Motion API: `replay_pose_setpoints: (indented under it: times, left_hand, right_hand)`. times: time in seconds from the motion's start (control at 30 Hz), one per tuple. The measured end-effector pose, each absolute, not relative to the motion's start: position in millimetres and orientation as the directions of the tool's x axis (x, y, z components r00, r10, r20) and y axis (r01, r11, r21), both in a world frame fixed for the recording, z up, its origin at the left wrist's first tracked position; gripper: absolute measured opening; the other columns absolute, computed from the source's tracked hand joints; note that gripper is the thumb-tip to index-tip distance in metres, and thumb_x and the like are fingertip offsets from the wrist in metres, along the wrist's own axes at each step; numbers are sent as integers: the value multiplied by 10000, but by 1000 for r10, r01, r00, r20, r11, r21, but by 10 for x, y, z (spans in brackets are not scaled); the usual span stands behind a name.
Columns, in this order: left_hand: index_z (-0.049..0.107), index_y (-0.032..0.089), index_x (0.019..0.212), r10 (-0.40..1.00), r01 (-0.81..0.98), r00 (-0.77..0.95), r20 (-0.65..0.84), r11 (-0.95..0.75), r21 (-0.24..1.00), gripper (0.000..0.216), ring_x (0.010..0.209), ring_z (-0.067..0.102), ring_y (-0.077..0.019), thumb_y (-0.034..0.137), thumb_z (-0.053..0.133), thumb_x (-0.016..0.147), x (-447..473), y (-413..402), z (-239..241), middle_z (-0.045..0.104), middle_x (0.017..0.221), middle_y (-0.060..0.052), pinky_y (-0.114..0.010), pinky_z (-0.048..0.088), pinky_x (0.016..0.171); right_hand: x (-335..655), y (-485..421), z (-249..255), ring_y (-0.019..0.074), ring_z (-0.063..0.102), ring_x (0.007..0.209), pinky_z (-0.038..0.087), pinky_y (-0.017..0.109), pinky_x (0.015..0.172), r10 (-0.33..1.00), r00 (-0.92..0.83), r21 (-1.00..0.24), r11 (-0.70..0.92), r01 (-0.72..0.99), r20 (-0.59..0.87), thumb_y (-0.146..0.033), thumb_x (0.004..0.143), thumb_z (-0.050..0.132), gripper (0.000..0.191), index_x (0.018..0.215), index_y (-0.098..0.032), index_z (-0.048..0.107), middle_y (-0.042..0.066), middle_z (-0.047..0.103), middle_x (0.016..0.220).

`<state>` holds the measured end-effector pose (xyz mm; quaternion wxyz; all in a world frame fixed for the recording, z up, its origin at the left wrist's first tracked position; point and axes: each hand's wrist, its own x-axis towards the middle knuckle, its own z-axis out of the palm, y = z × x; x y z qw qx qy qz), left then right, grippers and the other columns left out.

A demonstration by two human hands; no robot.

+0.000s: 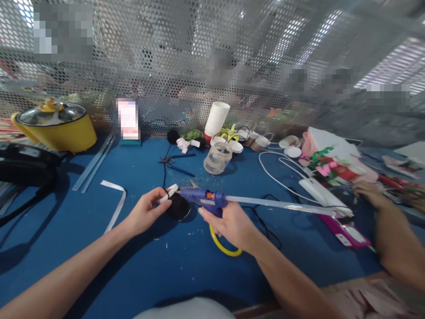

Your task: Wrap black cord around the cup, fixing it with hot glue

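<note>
My right hand is wrapped round the grip of a blue hot glue gun. A long clear glue stick sticks out of its back end. The gun's nozzle points left, close to a short white strip pinched between my left thumb and fingers. My left hand is closed just left of a black, round-sided object, which looks wrapped in cord. Black cord runs from there towards a black ball of yarn. Whether my left fingers also touch the black object is hard to see.
Pliers, a clear jar and stacked white cups stand or lie beyond my hands. A bent white strip and yellow pot are left. Right are a white power strip and another person's hand.
</note>
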<state>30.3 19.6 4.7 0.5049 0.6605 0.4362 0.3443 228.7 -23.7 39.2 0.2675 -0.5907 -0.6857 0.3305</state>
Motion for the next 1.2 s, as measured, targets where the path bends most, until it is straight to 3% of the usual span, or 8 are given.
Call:
replay_pose_setpoints:
  times: [0.23,0.8,1.2]
  left_hand:
    - [408,179,611,921,196,389,27,-111,974,179,576,391,-106,296,479,727,301,201,42,424,606,46,-219,335,545]
    - [395,174,625,912,166,409,31,-108,980,179,608,401,-105,280,481,740,291,204,20,425,632,38,-224,328,583]
    - [366,189,594,898,96,438,55,-107,990,185,831,509,-182,238,493,719,283,211,30,548,768,-17,-274,371,685]
  right_hand:
    - [2282,-233,398,133,493,325,420,227,362,982,-158,-804,9,594,-106,-377,730,476,195,651,-199,490,-46,459,373]
    - [2274,-255,380,129,480,315,423,231,376,983,-172,-771,56,635,-71,-367,743,465,195,687,-188,519,-49,457,362]
    - [2360,-168,364,88,458,322,419,194,379,975,-193,-814,23,581,-110,-370,747,465,246,597,-175,476,-47,447,381]
